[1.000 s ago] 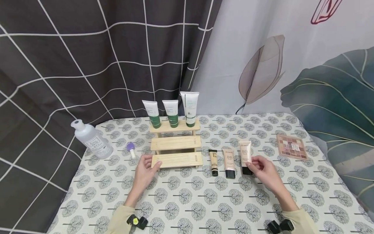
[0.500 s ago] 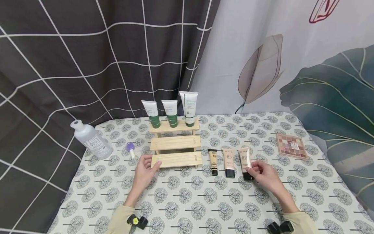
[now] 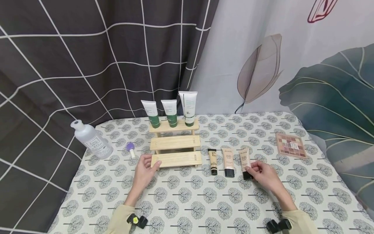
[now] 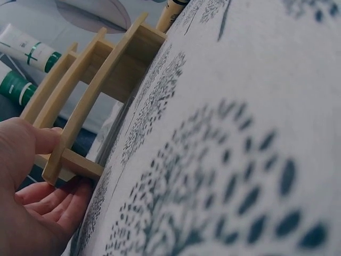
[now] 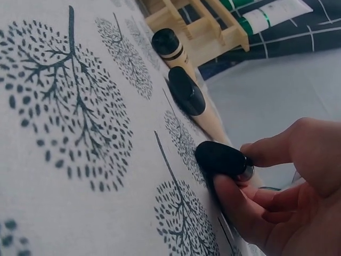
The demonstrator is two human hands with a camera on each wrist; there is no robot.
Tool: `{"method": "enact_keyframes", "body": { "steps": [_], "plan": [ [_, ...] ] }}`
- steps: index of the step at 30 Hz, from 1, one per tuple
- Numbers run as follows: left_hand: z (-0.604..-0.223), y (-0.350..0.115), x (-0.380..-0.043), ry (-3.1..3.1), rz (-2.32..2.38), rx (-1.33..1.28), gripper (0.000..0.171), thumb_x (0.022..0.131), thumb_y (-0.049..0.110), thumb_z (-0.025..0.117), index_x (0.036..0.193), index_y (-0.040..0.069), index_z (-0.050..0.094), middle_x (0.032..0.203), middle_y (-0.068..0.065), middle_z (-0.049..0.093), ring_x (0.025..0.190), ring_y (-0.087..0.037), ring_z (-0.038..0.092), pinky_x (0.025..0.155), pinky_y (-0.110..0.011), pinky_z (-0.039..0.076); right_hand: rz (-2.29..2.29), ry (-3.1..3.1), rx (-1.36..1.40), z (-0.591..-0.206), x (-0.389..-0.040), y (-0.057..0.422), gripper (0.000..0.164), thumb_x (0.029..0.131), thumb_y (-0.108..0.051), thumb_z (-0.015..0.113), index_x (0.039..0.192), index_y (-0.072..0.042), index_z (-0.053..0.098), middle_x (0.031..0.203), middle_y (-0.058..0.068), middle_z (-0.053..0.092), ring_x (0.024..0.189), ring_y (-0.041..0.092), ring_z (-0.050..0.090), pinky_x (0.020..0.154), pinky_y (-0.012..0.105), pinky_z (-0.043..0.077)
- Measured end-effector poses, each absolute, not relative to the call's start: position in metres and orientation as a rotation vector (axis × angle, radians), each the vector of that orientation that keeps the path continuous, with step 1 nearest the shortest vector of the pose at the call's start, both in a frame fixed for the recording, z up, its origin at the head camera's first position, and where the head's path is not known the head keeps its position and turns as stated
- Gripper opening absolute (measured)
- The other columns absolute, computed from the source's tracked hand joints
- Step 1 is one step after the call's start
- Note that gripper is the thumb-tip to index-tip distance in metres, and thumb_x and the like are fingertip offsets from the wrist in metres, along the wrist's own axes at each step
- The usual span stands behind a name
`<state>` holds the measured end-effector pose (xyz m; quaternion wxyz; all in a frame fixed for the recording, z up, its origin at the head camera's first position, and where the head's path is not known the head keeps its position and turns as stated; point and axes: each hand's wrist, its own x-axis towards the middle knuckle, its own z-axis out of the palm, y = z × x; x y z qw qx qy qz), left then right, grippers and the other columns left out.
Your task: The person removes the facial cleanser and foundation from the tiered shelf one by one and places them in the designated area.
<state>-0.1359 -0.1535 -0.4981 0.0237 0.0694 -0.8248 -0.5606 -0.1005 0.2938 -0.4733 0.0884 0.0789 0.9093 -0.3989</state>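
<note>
A three-step wooden display stand (image 3: 176, 159) has my left hand (image 3: 145, 171) at the left end of its lowest step. The thumb lies on top and the fingers curl underneath, as the left wrist view shows. My right hand (image 3: 264, 175) pinches the black cap end of a beige BB cream tube (image 3: 244, 159), thumb on one side and fingers on the other. This tube lies on the cloth. To its left lie a second BB cream tube (image 3: 228, 160) and a slimmer tan tube (image 3: 213, 161), all caps towards me. Three white-and-green tubes (image 3: 170, 112) stand on the top step.
A clear pump-less bottle (image 3: 93, 141) leans at the left, near a small purple-topped white item (image 3: 131, 149). An eyeshadow palette (image 3: 291, 146) lies at the right. Behind the patterned tablecloth (image 3: 190, 201) hang a dark grid curtain (image 3: 87, 58) and a pale leaf-print curtain (image 3: 228, 65).
The BB cream tube in my right hand has come down a little towards me and now lies flat beside the others. My left hand stays on the stand.
</note>
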Motion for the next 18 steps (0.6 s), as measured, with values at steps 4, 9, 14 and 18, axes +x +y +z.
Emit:
{"method": "enact_keyframes", "body": {
  "steps": [4,9,14,18],
  "plan": [
    [-0.4983,-0.1531,-0.1362,-2.555,-1.731,0.218,0.056,0.092,0.022,0.076,0.134,-0.002,0.049,0.126,-0.025,0.065,0.113,-0.033,0.067,0.099,-0.037,0.059,-1.198,2.701,0.243,-0.4744,-0.1024,0.2951,0.045,0.097,-0.036,0.068,0.112,0.005,0.063,0.092,0.009,0.071,0.068,0.014,0.065,0.061,0.021,0.050],
    [-0.4974,-0.1531,-0.1364,-2.563,-1.716,0.222,0.055,0.092,0.022,0.076,0.134,-0.001,0.049,0.126,-0.024,0.066,0.112,-0.033,0.067,0.099,-0.037,0.059,-1.156,2.728,0.226,-0.4751,-0.1050,0.2967,0.045,0.097,-0.037,0.067,0.113,0.005,0.062,0.090,0.007,0.071,0.070,0.014,0.063,0.064,0.023,0.049],
    [-0.4971,-0.1529,-0.1364,-2.565,-1.725,0.228,0.055,0.092,0.022,0.076,0.133,-0.001,0.049,0.126,-0.024,0.066,0.112,-0.033,0.067,0.099,-0.036,0.059,-1.113,2.766,0.208,-0.4739,-0.1042,0.3003,0.046,0.097,-0.037,0.067,0.116,0.005,0.060,0.092,0.007,0.069,0.076,0.015,0.060,0.071,0.027,0.048],
    [-0.4971,-0.1529,-0.1365,-2.559,-1.732,0.229,0.055,0.092,0.022,0.077,0.133,-0.001,0.049,0.125,-0.024,0.066,0.112,-0.032,0.067,0.098,-0.035,0.059,-1.168,2.799,0.249,-0.4736,-0.1028,0.3015,0.046,0.096,-0.034,0.069,0.120,0.004,0.058,0.093,0.007,0.064,0.078,0.012,0.057,0.069,0.023,0.049]
  ]
}}
